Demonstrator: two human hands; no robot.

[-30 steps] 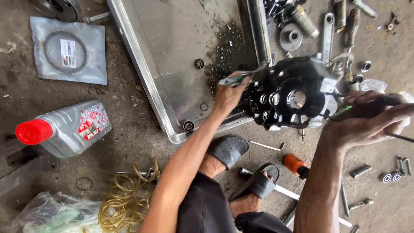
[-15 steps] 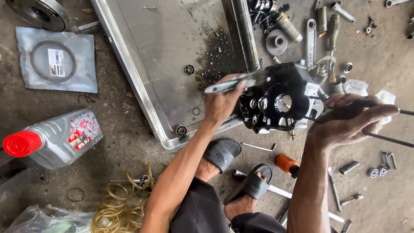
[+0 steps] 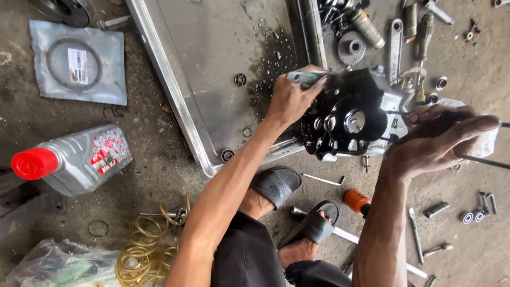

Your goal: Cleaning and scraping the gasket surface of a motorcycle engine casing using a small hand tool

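Fingers of the left hand are closed round a slim tool with a green-and-pale handle — its long axis runs roughly left-right in the head view, and the working end points right, into the top of the engine casing. Fingers of the right hand are curled over a thin dark rod and a pale rag; the rod's free end runs off the right edge of the frame, slightly downward.

Engine casing: sits on the concrete floor, just off the lower right corner of the metal tray, between the two hands. Black face is turned up toward the camera, with round bores and a bright shaft end at centre; grey cast-metal body is seen behind it on the right. Longest dimension lies roughly left-right. Surface looks oily.

Tray: shiny sheet metal, raised rim, tilted diagonally in view; droplets and a few small bearings are spread over it.

Also on the floor — grey oil bottle with red cap lying on its side at left, cap pointing left; bagged ring gasket upper left; coil of yellow tubing lower left; gear and wrenches above the casing; orange-handled screwdriver beside the sandalled feet.
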